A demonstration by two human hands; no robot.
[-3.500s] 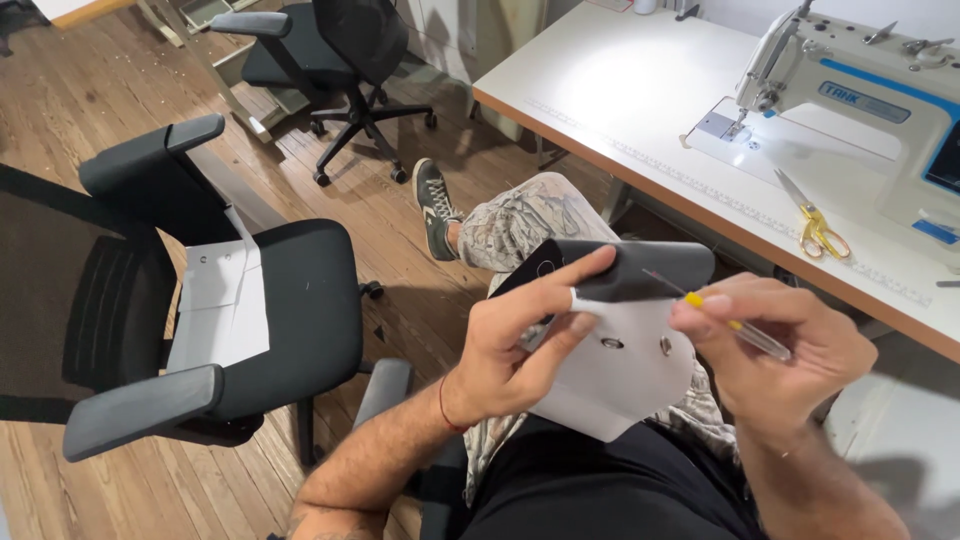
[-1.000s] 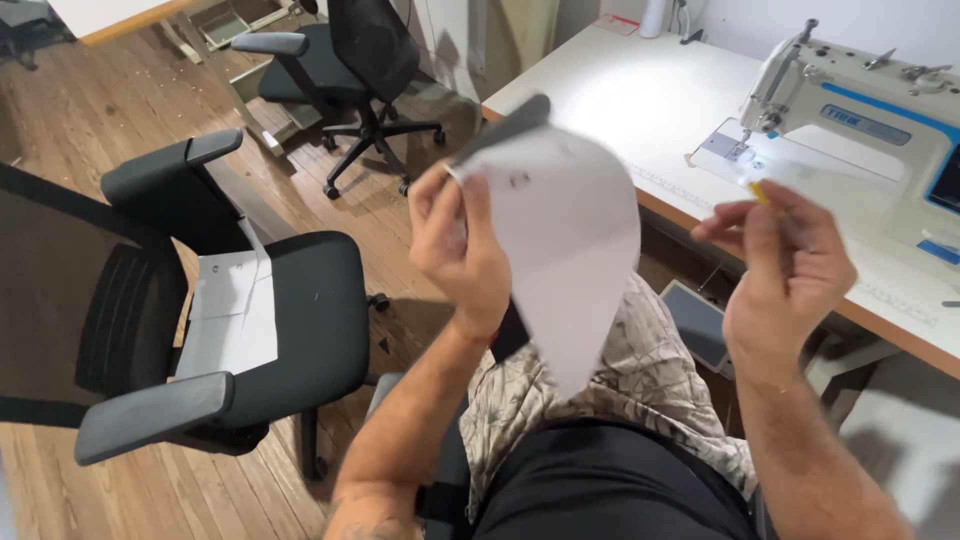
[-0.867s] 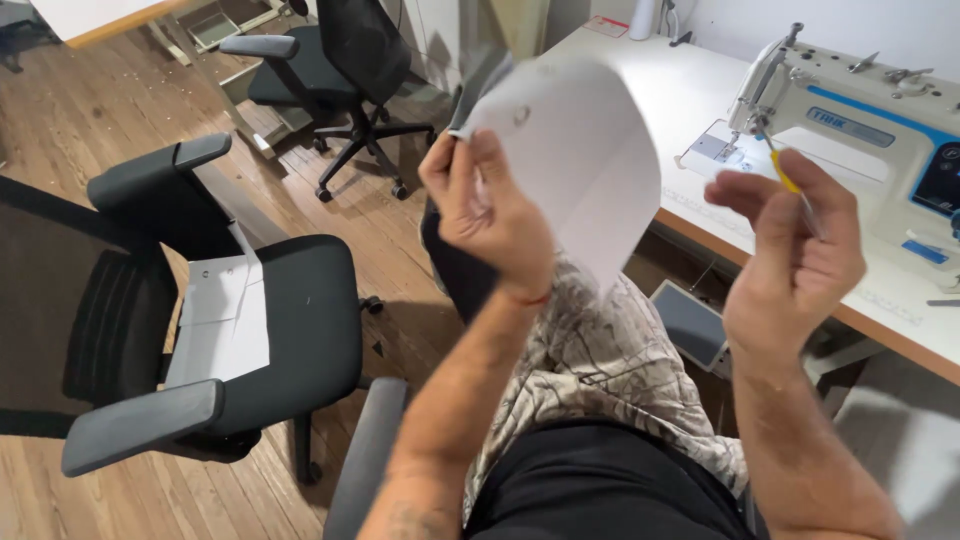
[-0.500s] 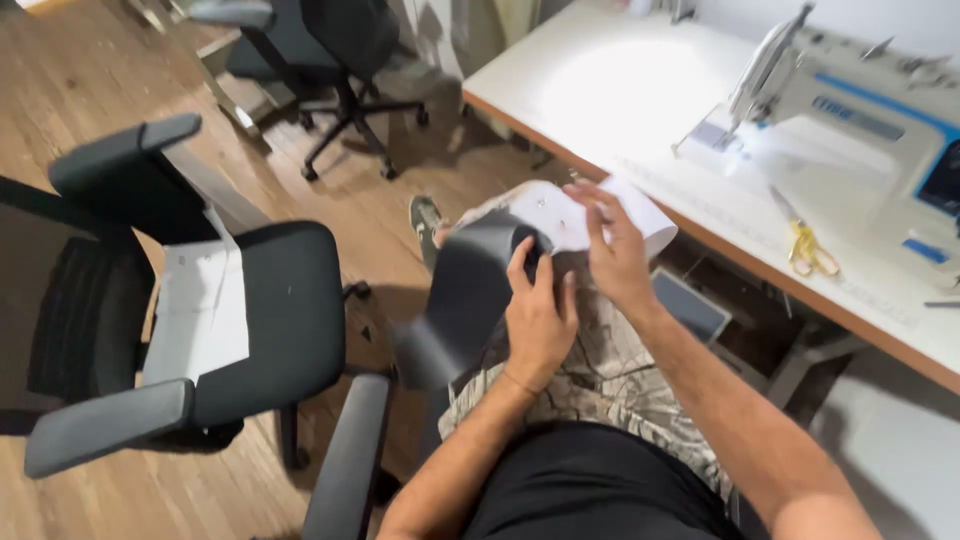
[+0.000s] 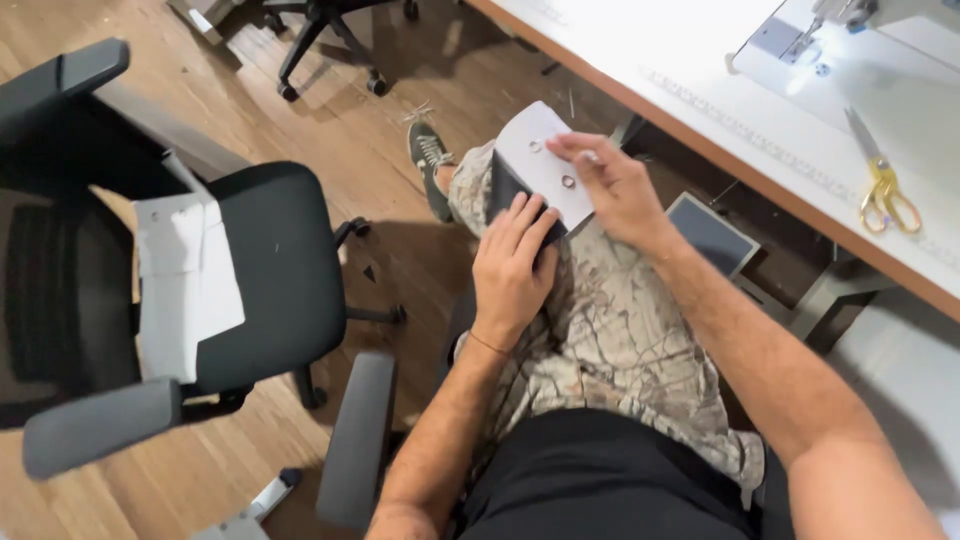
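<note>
Both hands [image 5: 560, 230] pin panel [image 5: 540, 165] on knee.

Matt white sheet [image 5: 540, 165], metal eyelets; worn wood floor [image 5: 330, 130].

Both forearms are bare, with no sleeves reaching them. A thin red string bracelet [image 5: 487, 344] circles the wrist below the fingers of the left hand [image 5: 510, 268]. The right hand [image 5: 612, 185] wears no ring or band. The shirt [image 5: 610, 480] is black. The trousers [image 5: 600, 330] have a pale camouflage print. One dark green sneaker [image 5: 428, 160] with white laces shows beyond the fingertips.
</note>
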